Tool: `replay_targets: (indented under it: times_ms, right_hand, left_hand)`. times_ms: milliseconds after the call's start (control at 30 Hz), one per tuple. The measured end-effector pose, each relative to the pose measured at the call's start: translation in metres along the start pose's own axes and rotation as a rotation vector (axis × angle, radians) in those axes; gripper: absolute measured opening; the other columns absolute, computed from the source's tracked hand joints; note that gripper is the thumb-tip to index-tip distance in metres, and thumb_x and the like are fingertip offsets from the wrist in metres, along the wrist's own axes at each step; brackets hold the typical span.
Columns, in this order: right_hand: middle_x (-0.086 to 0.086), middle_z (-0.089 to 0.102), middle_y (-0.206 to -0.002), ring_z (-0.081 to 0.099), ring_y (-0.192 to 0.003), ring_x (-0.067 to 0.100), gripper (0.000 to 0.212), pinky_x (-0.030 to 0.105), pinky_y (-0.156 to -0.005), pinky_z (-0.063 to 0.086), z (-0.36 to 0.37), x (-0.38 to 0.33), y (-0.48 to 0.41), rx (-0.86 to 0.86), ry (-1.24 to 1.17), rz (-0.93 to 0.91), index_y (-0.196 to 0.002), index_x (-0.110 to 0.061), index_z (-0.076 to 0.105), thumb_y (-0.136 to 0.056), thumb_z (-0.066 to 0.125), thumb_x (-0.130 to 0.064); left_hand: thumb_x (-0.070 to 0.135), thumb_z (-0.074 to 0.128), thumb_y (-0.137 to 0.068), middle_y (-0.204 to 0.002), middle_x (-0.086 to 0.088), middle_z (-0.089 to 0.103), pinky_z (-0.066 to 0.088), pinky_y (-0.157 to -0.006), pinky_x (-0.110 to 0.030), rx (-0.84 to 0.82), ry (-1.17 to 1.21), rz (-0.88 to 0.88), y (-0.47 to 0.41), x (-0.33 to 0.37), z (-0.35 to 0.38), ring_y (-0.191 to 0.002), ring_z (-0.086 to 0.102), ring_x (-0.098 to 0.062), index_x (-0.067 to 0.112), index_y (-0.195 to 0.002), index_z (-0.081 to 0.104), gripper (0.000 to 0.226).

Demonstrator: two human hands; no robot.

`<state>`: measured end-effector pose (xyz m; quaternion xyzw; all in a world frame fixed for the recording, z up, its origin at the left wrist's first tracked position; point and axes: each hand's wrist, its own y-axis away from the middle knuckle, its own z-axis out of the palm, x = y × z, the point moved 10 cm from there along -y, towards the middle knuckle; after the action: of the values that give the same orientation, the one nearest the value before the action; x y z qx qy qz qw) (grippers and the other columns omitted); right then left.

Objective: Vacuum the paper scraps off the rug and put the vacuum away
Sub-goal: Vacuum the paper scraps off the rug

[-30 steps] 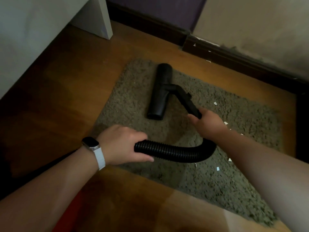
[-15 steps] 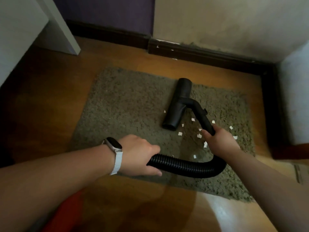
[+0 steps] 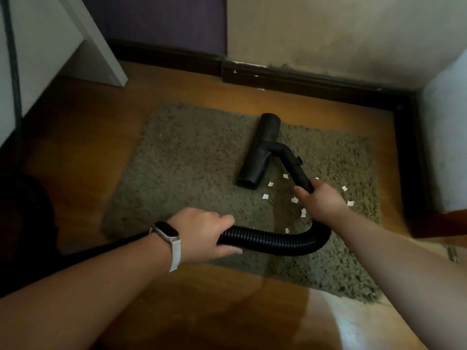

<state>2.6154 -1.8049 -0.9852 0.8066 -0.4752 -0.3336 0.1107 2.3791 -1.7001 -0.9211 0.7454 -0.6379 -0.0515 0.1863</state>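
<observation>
Black ribbed hose [image 3: 273, 239] curves across the lower middle of the frame, gripped by two bare hands. One left hand [image 3: 202, 234], with a watch [image 3: 165, 232] on a pale strap at the wrist, has its fingers wrapped tight around the hose at its left end, low on the near edge of the rug [image 3: 192, 168]. One right hand [image 3: 321, 200], right of centre, has its fingers closed around the lower end of the rigid black tube [image 3: 294, 168] where the hose joins it. That tube runs up and to the left to one long black floor nozzle [image 3: 260, 152], which lies flat on the rug in the upper middle, its length running from the far edge toward the near side. One shaggy grey-green rug covers the centre of the brown wooden floor [image 3: 83, 152]. About ten small white paper scraps [image 3: 265, 196] lie on the rug in a loose cluster between the nozzle's near end and the right hand, some just beside the hand on its right; none touch the nozzle. Two or three more white specks sit by the dark baseboard [image 3: 303, 80] at the top. One white furniture panel [image 3: 101, 46] stands at the upper left.
</observation>
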Motion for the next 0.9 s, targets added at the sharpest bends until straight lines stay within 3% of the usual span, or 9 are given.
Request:
replay_targets:
  times_ms: [133, 400, 533, 900]
  right_hand:
    - [-0.003, 0.059, -0.079, 0.061, -0.077, 0.022, 0.026, 0.031, -0.066, 0.043, 0.011, -0.022, -0.004, -0.056, 0.046, -0.092, -0.098, -0.024, 0.055, -0.094, 0.054, -0.050]
    - [-0.003, 0.062, -0.082, 0.061, -0.079, 0.020, 0.034, 0.030, -0.067, 0.044, 0.036, -0.040, 0.012, -0.156, 0.195, -0.233, -0.108, -0.026, 0.059, -0.092, 0.053, -0.055]
    - [-0.003, 0.063, -0.080, 0.061, -0.075, 0.016, 0.030, 0.030, -0.065, 0.045, 0.021, -0.020, 0.015, -0.136, 0.171, -0.183, -0.106, -0.027, 0.059, -0.092, 0.054, -0.054]
    - [0.001, 0.064, -0.076, 0.064, -0.066, 0.020, 0.026, 0.029, -0.054, 0.046, -0.009, 0.036, 0.036, -0.041, 0.048, 0.012, -0.101, -0.026, 0.056, -0.094, 0.053, -0.052]
  left_hand:
    - [0.076, 0.036, -0.087, -0.087, 0.013, 0.055, 0.044, -0.058, -0.024, -0.013, 0.016, -0.039, 0.010, -0.004, -0.001, -0.070, 0.050, -0.007, 0.032, -0.106, 0.046, 0.048]
    - [0.076, 0.038, -0.087, -0.084, 0.014, 0.053, 0.042, -0.059, -0.027, -0.090, 0.009, -0.020, 0.018, 0.005, 0.009, -0.069, 0.051, -0.008, 0.034, -0.101, 0.045, 0.045]
    - [0.076, 0.038, -0.086, -0.085, 0.012, 0.058, 0.050, -0.062, -0.030, -0.085, 0.027, -0.003, 0.013, 0.007, 0.008, -0.071, 0.056, -0.009, 0.034, -0.099, 0.045, 0.044]
    - [0.074, 0.041, -0.087, -0.086, 0.012, 0.057, 0.051, -0.066, -0.032, -0.069, 0.047, 0.104, -0.001, 0.032, 0.000, -0.073, 0.057, -0.010, 0.034, -0.100, 0.043, 0.042]
